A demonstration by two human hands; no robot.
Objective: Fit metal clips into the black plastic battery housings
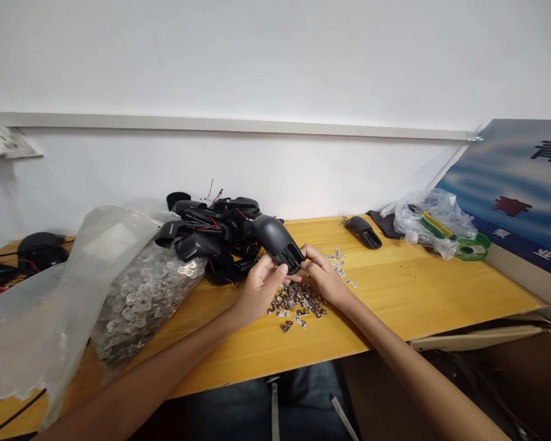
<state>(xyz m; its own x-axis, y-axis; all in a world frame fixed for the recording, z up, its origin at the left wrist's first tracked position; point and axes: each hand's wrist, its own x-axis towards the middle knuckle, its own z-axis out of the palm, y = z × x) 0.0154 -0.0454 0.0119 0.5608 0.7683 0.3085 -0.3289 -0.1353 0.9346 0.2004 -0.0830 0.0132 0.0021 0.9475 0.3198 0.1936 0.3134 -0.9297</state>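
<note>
A curved black plastic housing point(275, 237) with an open battery compartment is tilted over the table. My left hand point(258, 286) holds it from below, thumb on the compartment's near edge. At that compartment's right end, the fingertips of my right hand point(322, 274) are pressed together against the edge; anything small between them is hidden. Below both hands lies a heap of small metal battery contacts point(298, 298). More loose contacts point(338, 266) are scattered just right of my right hand.
Left of my hands, more black housings point(202, 236) with thin wires are piled. A plastic bag of metal contacts point(142, 297) lies nearer. To the right are a single housing point(363, 233), green-yellow cutters point(434, 225) on a clear bag, and a green spool point(472, 248). A cardboard box point(523, 361) stands below the table edge.
</note>
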